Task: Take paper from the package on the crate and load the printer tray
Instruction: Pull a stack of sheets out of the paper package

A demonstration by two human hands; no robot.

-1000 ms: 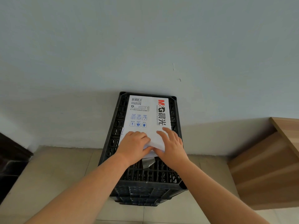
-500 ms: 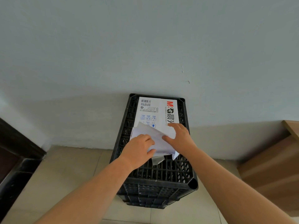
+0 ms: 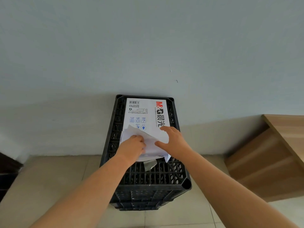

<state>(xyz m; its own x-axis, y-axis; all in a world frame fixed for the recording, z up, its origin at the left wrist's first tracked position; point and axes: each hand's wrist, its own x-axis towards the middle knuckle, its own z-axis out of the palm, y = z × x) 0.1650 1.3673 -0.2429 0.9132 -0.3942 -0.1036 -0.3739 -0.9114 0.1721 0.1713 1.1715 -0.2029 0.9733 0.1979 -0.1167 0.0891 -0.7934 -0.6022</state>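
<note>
A white paper package with red and black print lies flat on top of a black plastic crate that stands against the wall. Its near end is torn open and the wrapper flap is folded back and lifted. My left hand grips that flap at the near left. My right hand presses on the package's near right side with fingers spread, thumb against the flap. A torn scrap of wrapper hangs at the near end. The sheets inside are mostly hidden. No printer is in view.
A wooden desk or cabinet stands at the right against the pale blue wall. Dark furniture shows at the left edge. The floor is beige tile.
The wrapper at the near end, flat under both hands a second ago, has been pulled up and back into a raised flap. My right hand has shifted to the package's right side.
</note>
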